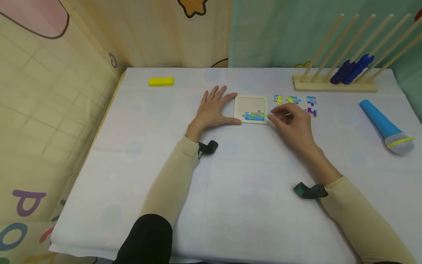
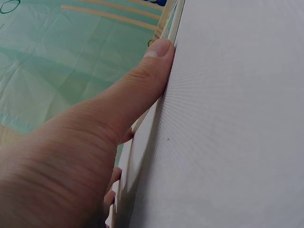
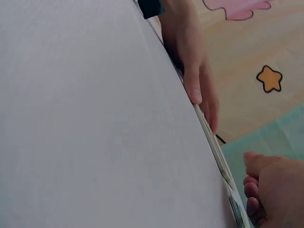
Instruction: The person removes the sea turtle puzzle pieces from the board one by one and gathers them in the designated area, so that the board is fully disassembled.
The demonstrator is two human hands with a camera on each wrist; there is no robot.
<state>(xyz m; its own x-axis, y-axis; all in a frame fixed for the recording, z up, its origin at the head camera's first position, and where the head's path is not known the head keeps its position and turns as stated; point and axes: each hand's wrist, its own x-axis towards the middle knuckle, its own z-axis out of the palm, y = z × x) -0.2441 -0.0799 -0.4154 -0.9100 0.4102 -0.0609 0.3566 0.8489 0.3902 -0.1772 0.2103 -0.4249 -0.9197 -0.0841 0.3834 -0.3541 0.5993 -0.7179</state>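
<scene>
A small square wooden puzzle tray (image 1: pixel 250 102) lies on the table, with joined colourful jigsaw pieces (image 1: pixel 254 116) along its lower part. My left hand (image 1: pixel 212 110) spreads its fingers at the tray's left side; index fingertip and thumb touch its upper and lower left corners. The left wrist view shows that thumb (image 2: pixel 142 71) straight along the edge. Just off the tray's right side is my right hand (image 1: pixel 293 123), its fingers bent and thumb and index tips slightly apart. No piece shows between them. Loose jigsaw pieces (image 1: pixel 278 99) lie beyond it, one partly hidden by the hand.
A wooden rack (image 1: pixel 334 87) with upright rods and dark blue pieces (image 1: pixel 352 69) on it stands at the back right. In front of it lies a blue toy microphone (image 1: pixel 382 121). A yellow block (image 1: pixel 160 81) sits at the back left of the white-covered table (image 1: pixel 230 190).
</scene>
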